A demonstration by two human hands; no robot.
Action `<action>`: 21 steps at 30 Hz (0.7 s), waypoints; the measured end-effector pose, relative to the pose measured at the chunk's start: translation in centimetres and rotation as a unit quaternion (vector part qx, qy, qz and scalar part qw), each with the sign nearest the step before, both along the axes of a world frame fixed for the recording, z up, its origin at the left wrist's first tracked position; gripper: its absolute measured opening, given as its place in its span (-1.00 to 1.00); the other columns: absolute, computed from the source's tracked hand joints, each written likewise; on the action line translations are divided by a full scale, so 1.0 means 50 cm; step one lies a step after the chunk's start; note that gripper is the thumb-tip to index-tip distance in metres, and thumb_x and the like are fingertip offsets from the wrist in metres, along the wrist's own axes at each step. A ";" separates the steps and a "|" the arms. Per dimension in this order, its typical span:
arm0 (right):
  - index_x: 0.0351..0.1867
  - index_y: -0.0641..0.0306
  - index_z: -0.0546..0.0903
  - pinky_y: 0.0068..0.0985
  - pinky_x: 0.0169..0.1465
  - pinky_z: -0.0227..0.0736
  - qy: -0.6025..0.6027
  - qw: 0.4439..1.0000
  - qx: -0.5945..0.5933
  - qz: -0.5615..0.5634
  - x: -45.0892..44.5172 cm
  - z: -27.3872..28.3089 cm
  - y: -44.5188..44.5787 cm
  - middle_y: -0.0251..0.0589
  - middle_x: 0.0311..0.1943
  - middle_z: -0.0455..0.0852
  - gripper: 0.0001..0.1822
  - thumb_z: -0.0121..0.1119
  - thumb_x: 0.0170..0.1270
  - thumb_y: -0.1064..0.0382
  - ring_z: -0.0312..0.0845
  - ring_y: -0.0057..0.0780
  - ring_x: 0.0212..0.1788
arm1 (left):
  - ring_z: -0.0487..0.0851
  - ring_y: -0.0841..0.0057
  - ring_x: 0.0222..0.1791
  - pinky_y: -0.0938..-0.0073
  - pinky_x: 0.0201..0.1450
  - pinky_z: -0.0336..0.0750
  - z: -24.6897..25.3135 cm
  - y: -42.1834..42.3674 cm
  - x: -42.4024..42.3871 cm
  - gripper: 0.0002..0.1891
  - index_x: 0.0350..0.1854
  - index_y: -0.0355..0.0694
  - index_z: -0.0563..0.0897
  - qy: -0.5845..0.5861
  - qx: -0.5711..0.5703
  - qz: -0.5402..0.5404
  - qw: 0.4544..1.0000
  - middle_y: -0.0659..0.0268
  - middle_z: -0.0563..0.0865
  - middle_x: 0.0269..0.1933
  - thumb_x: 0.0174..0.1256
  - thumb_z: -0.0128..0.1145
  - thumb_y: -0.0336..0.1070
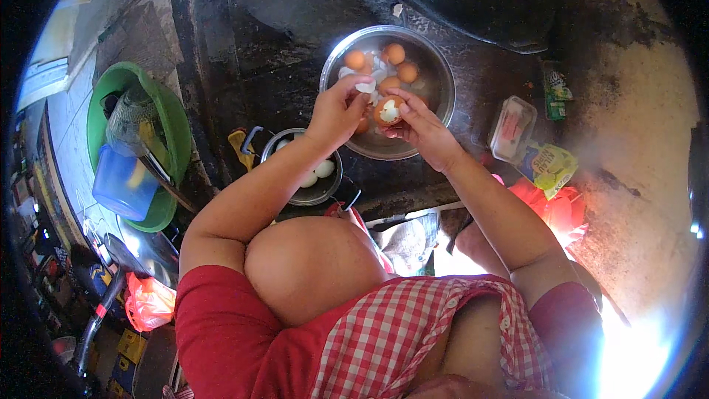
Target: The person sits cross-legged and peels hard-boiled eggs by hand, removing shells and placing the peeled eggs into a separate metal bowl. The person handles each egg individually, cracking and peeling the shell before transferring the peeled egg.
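Observation:
My right hand (424,127) holds a brown egg (389,111) whose shell is partly off, with white showing, over a round metal bowl (450,88). Pinched in the fingers of my left hand (339,112) is a pale piece of eggshell (365,87), just left of that egg. Several brown eggs (408,72) and loose shell pieces lie in the bowl, which seems to hold water. Near my left forearm stands a small metal pot (313,199) with peeled white eggs (324,168) in it; the forearm partly hides the pot.
A green basin (97,94) with a blue plastic container (124,183) stands at left. At right lie a clear plastic tray (513,127), a yellow-green packet (548,166) and a red plastic bag (559,210). A large dark pan (487,0) reaches in from the top.

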State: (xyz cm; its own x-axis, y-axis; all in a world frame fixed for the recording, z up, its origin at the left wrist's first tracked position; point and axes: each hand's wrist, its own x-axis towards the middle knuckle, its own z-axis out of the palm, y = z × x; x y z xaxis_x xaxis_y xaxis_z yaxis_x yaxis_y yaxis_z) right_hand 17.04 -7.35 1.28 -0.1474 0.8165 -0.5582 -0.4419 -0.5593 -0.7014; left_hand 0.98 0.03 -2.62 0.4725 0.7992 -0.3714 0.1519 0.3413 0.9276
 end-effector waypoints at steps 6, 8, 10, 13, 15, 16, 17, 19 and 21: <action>0.26 0.12 0.21 -0.62 -0.07 0.34 -0.086 0.995 0.024 0.047 0.013 0.002 0.007 -0.32 -0.05 0.44 -0.52 -0.18 0.37 0.04 0.40 -0.61 -0.12 | 0.56 0.66 -0.27 0.66 -0.19 0.44 0.000 -0.013 0.002 -0.80 -0.13 -0.27 0.57 -0.070 0.002 -0.040 0.997 0.32 0.63 -0.29 0.23 0.11 -0.35; 0.22 0.15 0.25 -0.60 -0.04 0.31 -0.134 0.988 0.029 0.065 0.007 0.008 0.010 -0.27 0.01 0.43 -0.53 -0.21 0.37 -0.01 0.38 -0.58 -0.03 | 0.54 0.67 -0.25 0.67 -0.16 0.43 0.005 -0.010 0.002 -0.80 -0.13 -0.28 0.57 -0.072 -0.031 -0.060 0.995 0.34 0.62 -0.28 0.23 0.11 -0.34; 0.21 0.16 0.26 -0.61 -0.05 0.32 -0.159 0.983 0.034 0.084 0.009 0.001 0.006 -0.27 -0.02 0.44 -0.52 -0.22 0.38 -0.03 0.39 -0.58 -0.06 | 0.54 0.66 -0.26 0.65 -0.16 0.42 0.019 -0.007 0.006 -0.81 -0.16 -0.31 0.59 -0.081 -0.054 -0.065 0.993 0.34 0.63 -0.29 0.22 0.12 -0.34; 0.19 0.17 0.28 -0.62 -0.12 0.37 -0.193 0.976 0.063 0.074 0.003 -0.015 -0.003 -0.27 -0.08 0.47 -0.57 -0.22 0.39 0.03 0.43 -0.59 -0.14 | 0.54 0.66 -0.28 0.66 -0.19 0.41 0.047 -0.002 0.008 -0.84 -0.24 -0.34 0.61 -0.028 0.008 -0.085 0.996 0.34 0.63 -0.31 0.22 0.12 -0.35; 0.17 0.19 0.30 -0.62 -0.16 0.39 -0.204 0.974 0.078 0.063 -0.001 -0.019 -0.006 -0.27 -0.10 0.49 -0.59 -0.22 0.39 0.06 0.44 -0.59 -0.18 | 0.54 0.67 -0.30 0.67 -0.22 0.41 0.032 0.001 0.002 -0.84 -0.28 -0.35 0.62 0.023 0.093 -0.118 0.988 0.33 0.63 -0.32 0.23 0.10 -0.36; 0.17 0.19 0.30 -0.62 -0.16 0.40 -0.204 0.974 0.081 0.062 -0.003 -0.020 -0.007 -0.26 -0.11 0.49 -0.59 -0.22 0.39 0.07 0.44 -0.58 -0.18 | 0.54 0.67 -0.30 0.67 -0.23 0.41 0.026 0.002 -0.001 -0.85 -0.29 -0.36 0.62 0.049 0.135 -0.134 0.980 0.33 0.63 -0.32 0.23 0.10 -0.36; 0.16 0.20 0.31 -0.62 -0.16 0.40 -0.204 0.974 0.083 0.061 -0.005 -0.021 -0.007 -0.26 -0.11 0.49 -0.59 -0.22 0.39 0.07 0.44 -0.58 -0.18 | 0.54 0.67 -0.31 0.66 -0.24 0.41 0.023 0.001 -0.004 -0.85 -0.29 -0.35 0.62 0.046 0.134 -0.127 0.982 0.33 0.63 -0.32 0.23 0.09 -0.37; 0.17 0.19 0.29 -0.60 -0.14 0.42 -0.184 0.977 0.091 0.051 -0.006 -0.018 -0.007 -0.25 -0.10 0.49 -0.59 -0.21 0.39 0.07 0.44 -0.57 -0.17 | 0.55 0.66 -0.31 0.66 -0.25 0.43 0.024 0.001 -0.004 -0.86 -0.28 -0.34 0.63 0.036 0.132 -0.112 0.984 0.34 0.63 -0.31 0.25 0.07 -0.37; 0.18 0.18 0.28 -0.58 -0.13 0.43 -0.141 0.987 0.069 0.024 -0.008 -0.009 -0.006 -0.25 -0.09 0.48 -0.59 -0.21 0.39 0.07 0.45 -0.56 -0.16 | 0.55 0.67 -0.32 0.66 -0.25 0.44 0.024 0.003 -0.002 -0.86 -0.24 -0.30 0.62 0.019 -0.012 -0.071 0.997 0.35 0.63 -0.29 0.26 0.06 -0.37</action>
